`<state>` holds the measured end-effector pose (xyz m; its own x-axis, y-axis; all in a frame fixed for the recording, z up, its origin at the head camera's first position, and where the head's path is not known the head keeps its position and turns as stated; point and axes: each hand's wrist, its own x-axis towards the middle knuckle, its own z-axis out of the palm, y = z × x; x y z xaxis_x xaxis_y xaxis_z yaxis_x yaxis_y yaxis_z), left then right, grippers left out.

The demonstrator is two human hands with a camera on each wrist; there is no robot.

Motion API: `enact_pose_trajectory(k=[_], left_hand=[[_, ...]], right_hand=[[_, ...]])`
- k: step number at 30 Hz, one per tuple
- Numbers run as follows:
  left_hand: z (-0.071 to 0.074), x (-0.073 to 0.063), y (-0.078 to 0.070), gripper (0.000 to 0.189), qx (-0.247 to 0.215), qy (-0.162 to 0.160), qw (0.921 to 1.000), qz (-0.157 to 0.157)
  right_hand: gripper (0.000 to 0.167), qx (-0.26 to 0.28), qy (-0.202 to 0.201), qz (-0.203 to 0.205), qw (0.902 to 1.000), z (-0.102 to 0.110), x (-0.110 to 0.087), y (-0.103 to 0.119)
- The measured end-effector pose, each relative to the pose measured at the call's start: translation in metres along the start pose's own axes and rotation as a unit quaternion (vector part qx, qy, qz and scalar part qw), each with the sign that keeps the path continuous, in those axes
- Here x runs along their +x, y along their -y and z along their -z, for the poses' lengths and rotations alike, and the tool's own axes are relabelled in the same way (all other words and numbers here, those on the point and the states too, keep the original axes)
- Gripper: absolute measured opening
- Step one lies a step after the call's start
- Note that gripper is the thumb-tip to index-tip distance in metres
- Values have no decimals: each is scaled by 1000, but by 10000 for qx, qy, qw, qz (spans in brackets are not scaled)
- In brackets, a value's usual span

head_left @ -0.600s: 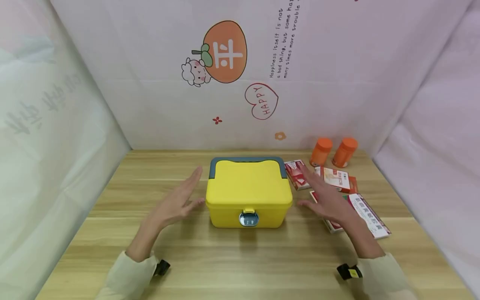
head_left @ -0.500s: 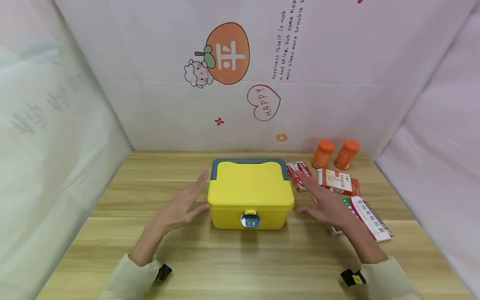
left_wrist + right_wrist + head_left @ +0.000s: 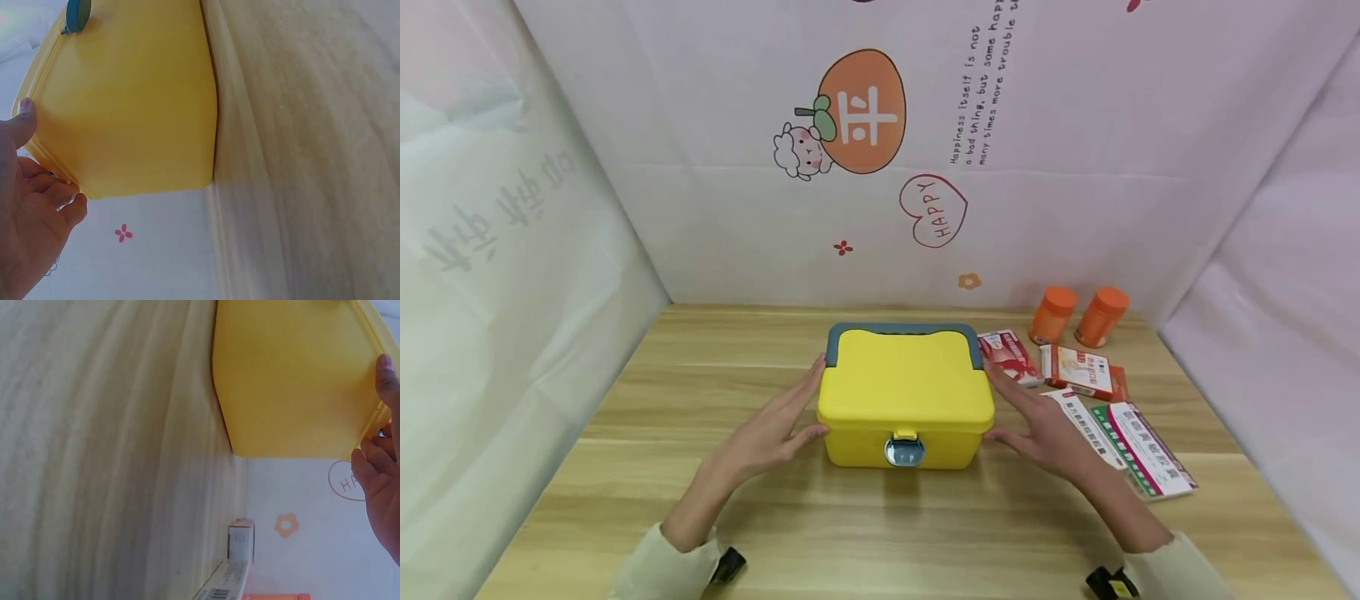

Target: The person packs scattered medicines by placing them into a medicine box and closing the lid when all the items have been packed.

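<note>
A yellow lidded storage box point(image 3: 910, 383) stands in the middle of the wooden table, its lid down. It has a blue-grey handle point(image 3: 901, 328) folded along the back of the lid and a grey latch point(image 3: 904, 451) at the front. My left hand point(image 3: 767, 437) touches the box's left side, fingers nearly straight along the lid edge and thumb by the front corner. On the opposite side my right hand point(image 3: 1045, 429) lies the same way. Both wrist views show thumb and fingertips right at the lid's rim, as with the left hand point(image 3: 31, 212).
To the right lie several flat medicine boxes, among them a red one point(image 3: 1011, 357), a white and orange one point(image 3: 1078, 370) and a green and white one point(image 3: 1142, 450). Behind them stand two orange bottles point(image 3: 1052, 315). Printed white cloth point(image 3: 737, 233) walls the back and sides.
Both hands have moved inward from beside the box to touch its sides. The head view has shifted slightly, and the box stands where it was on the table.
</note>
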<state>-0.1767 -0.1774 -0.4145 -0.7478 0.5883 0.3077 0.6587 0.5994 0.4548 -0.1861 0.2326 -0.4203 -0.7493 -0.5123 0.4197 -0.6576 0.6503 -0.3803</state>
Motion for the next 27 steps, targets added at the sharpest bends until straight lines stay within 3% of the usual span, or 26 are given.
enact_pose_trajectory(k=[7,17,27], left_hand=[[-1,-1,0,93,-47,-106,9999,-5],[0,0,-4,90,-50,-164,9998,72],[6,2,-8,80,105,-311,9994,-56]], right_hand=[[99,71,-282,110,9995,-4,-1,0],[98,5,-326,82,9994,0,0,5],[89,16,-504,298,9983,10,6,5]])
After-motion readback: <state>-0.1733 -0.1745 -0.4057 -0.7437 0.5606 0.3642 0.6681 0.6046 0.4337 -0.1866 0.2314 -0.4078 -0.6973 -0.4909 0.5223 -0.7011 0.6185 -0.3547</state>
